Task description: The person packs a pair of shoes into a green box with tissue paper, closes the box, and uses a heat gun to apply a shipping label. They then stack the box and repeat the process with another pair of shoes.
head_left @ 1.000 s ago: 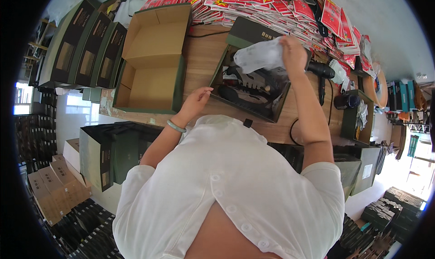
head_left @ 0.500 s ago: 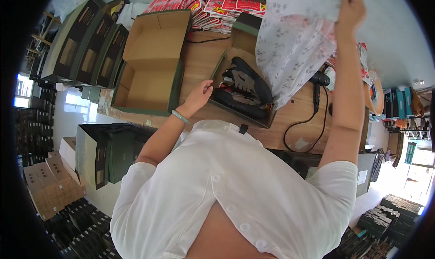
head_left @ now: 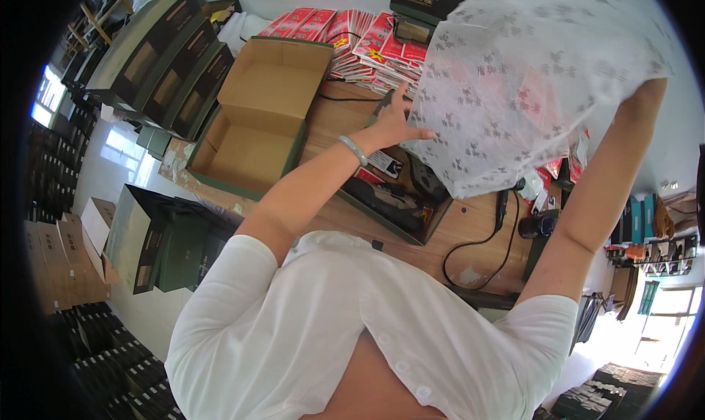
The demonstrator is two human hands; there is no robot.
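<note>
A large sheet of white tissue paper [head_left: 507,104] with small grey prints hangs over the right part of the table. My right hand [head_left: 648,91], raised at the far right, grips its edge; the paper covers most of the fingers. My left hand [head_left: 393,122], with a pale bangle on the wrist, is open with fingers spread, beside the paper's left edge. Below it stands an open green shoebox [head_left: 400,233] holding a pair of dark grey and black shoes [head_left: 389,200]. A white tag [head_left: 385,163] lies at the shoes; the sheet hides part of the box.
Another open shoebox [head_left: 250,145] shows its brown inside at the left. Stacked dark shoeboxes [head_left: 158,60] stand beyond it. Red printed packets [head_left: 367,49] line the back. A black cable [head_left: 470,251] loops at the right near a black round-ended tool [head_left: 536,225].
My right hand has swung out to the right, spreading the tissue paper wider over the shoebox. My left hand has left the box's near-left edge and reached forward to the paper, its fingers now spread.
</note>
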